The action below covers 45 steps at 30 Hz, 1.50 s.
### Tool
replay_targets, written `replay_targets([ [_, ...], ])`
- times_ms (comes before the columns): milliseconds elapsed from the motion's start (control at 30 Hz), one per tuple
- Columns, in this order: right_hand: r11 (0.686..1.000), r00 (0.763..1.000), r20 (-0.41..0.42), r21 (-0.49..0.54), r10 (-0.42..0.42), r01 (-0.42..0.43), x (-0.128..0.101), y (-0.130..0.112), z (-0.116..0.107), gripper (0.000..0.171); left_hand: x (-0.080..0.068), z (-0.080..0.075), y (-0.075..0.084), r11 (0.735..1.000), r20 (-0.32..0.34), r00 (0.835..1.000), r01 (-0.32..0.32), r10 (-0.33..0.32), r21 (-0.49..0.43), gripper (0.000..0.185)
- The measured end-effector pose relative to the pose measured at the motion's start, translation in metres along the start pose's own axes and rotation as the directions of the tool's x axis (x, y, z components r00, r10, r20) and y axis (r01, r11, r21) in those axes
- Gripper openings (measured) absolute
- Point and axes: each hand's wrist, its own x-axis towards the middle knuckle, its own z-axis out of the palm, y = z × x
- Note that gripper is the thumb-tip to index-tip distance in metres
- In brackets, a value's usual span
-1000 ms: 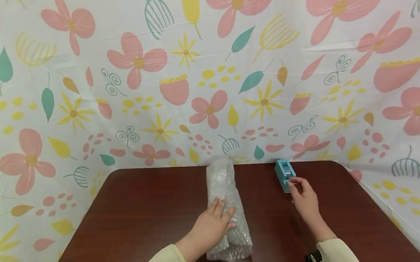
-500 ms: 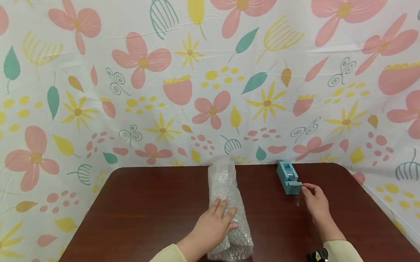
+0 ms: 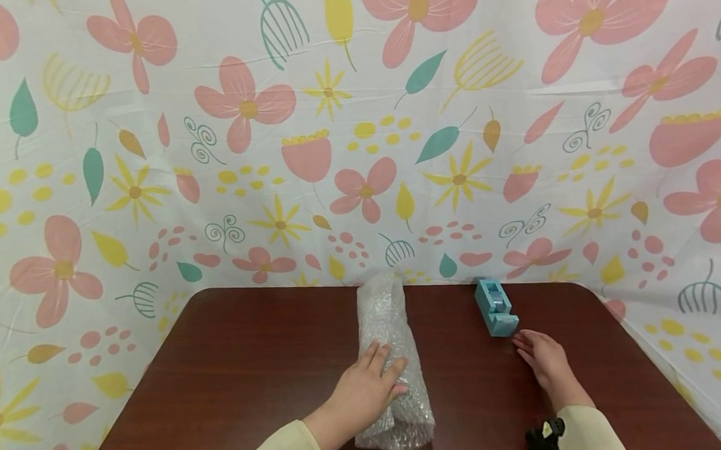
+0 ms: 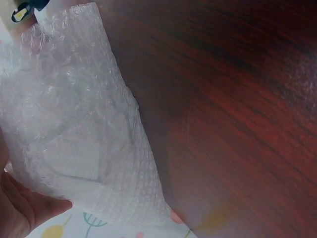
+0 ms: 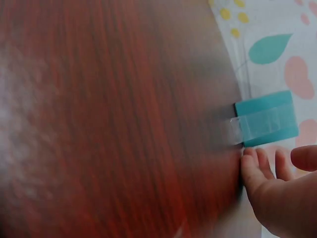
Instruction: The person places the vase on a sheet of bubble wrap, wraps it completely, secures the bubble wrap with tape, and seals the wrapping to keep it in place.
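A long roll of bubble wrap [image 3: 395, 324] lies on the dark brown table, its near end toward me. My left hand [image 3: 358, 389] rests flat on top of it, fingers spread; in the left wrist view those fingers [image 4: 42, 208] lie along the wrap's edge. Further back on the right stands a light blue tape dispenser [image 3: 495, 308]. Just in front of it and to its right, my right hand [image 3: 548, 361] is low over the table with relaxed fingers and nothing visible in them. The right wrist view shows a short clear tape strip [image 5: 235, 130] hanging off the dispenser's front.
The table [image 3: 252, 364] has rounded far corners. A white cloth [image 3: 357, 138] printed with flowers and leaves hangs right behind its back edge and along both sides. A dark strap [image 3: 545, 440] sits at the right sleeve.
My right hand has moved from the dispenser's cutting end, where its fingers were at the tape, to the right and closer to me. The left hand stays on the wrap.
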Motion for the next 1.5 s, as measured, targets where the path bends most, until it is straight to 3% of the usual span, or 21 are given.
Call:
replay_targets([
  [100, 1.000, 1.000, 0.021, 0.018, -0.006, 0.005, 0.004, 0.001, -0.004, 0.061, -0.001, 0.000, 0.000, 1.000, -0.014, 1.000, -0.006, 0.006, 0.005, 0.038],
  [333, 0.997, 0.995, 0.084, -0.056, 0.050, -0.046, 0.009, -0.010, -0.001, 0.063, -0.001, 0.002, -0.001, 1.000, -0.033, 0.999, -0.010, 0.011, 0.019, 0.040],
  [600, 0.997, 0.988, 0.132, 0.007, 0.080, -0.082, 0.011, -0.011, -0.002, 0.057, -0.001, 0.001, -0.001, 1.000, -0.015, 1.000, -0.011, 0.011, 0.023, 0.040],
  [700, 0.994, 0.989, 0.117, 0.046, 0.091, -0.097, 0.010, -0.010, -0.001, 0.044, -0.001, 0.001, 0.000, 1.000, -0.004, 1.000, -0.006, 0.006, 0.017, 0.040],
  [800, 0.994, 0.990, 0.101, 0.053, 0.094, -0.100, 0.009, -0.009, 0.000, 0.043, -0.001, 0.002, -0.001, 1.000, -0.007, 1.000, -0.004, 0.004, 0.014, 0.040],
  [967, 0.992, 0.994, 0.052, 0.081, 0.093, -0.097, 0.004, -0.008, 0.003, 0.019, -0.002, 0.005, -0.001, 1.000, -0.032, 0.999, -0.011, 0.012, 0.017, 0.041],
  [1267, 0.989, 0.996, -0.002, 0.123, 0.088, -0.087, 0.003, -0.012, 0.011, 0.022, 0.000, 0.005, -0.001, 1.000, -0.036, 0.999, -0.018, 0.018, 0.025, 0.040],
  [1500, 0.994, 0.997, -0.043, 0.086, 0.069, -0.066, 0.005, -0.009, 0.015, 0.018, 0.000, 0.004, 0.001, 0.999, -0.033, 0.999, -0.020, 0.021, 0.025, 0.039],
])
